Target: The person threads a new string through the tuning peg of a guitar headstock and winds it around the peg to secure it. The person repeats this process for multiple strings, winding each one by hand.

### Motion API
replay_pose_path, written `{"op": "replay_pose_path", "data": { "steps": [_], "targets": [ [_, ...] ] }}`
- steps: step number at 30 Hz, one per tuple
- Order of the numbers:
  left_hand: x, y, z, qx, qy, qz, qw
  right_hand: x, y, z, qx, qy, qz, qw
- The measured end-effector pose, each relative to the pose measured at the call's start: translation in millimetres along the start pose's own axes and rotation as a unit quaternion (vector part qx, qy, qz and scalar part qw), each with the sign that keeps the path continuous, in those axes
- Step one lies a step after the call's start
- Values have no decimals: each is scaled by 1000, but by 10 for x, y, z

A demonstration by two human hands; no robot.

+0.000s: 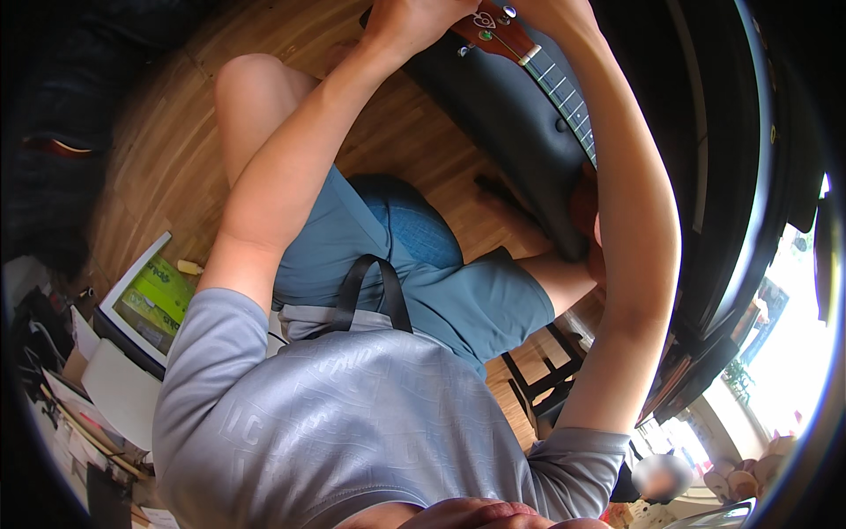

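A small fretted instrument, looking like a ukulele, leans over a black padded bench. Its reddish-brown headstock has shiny tuning pegs and a white emblem, and a pale nut meets the dark fretboard. My left hand is at the headstock's left side, its fingers partly cut off by the top edge. Across the headstock, on its right, is my right hand, with the fingers out of frame. What either hand grips does not show. Behind my right forearm the instrument's body is mostly hidden.
My lap, in blue-grey shorts, is below the bench, with a round blue denim-covered seat beneath me. A large black glossy piece of furniture lines the right. At left, a bin-like container holds green packages on the wooden floor.
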State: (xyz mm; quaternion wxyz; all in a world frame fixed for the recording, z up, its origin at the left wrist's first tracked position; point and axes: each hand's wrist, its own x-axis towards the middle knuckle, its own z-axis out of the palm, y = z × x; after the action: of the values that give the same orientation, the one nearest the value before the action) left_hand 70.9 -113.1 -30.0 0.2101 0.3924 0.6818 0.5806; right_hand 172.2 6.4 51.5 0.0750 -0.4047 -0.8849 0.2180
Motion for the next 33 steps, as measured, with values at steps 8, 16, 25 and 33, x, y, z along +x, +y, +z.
{"op": "replay_pose_path", "data": {
  "steps": [8,16,25,33],
  "targets": [
    [11,-43,34,-49,-6,-36,998,-57,83,-78,-8,-5,-17,1000],
    [49,-99,1,-28,-35,3,999,-51,74,-103,3,-44,-26,999],
    [80,-154,-30,-38,-76,21,996,-115,127,-155,-42,-115,-34,992],
    [83,-210,-18,-42,-74,43,995,-34,227,-125,-11,-121,-6,993]
  ]
}}
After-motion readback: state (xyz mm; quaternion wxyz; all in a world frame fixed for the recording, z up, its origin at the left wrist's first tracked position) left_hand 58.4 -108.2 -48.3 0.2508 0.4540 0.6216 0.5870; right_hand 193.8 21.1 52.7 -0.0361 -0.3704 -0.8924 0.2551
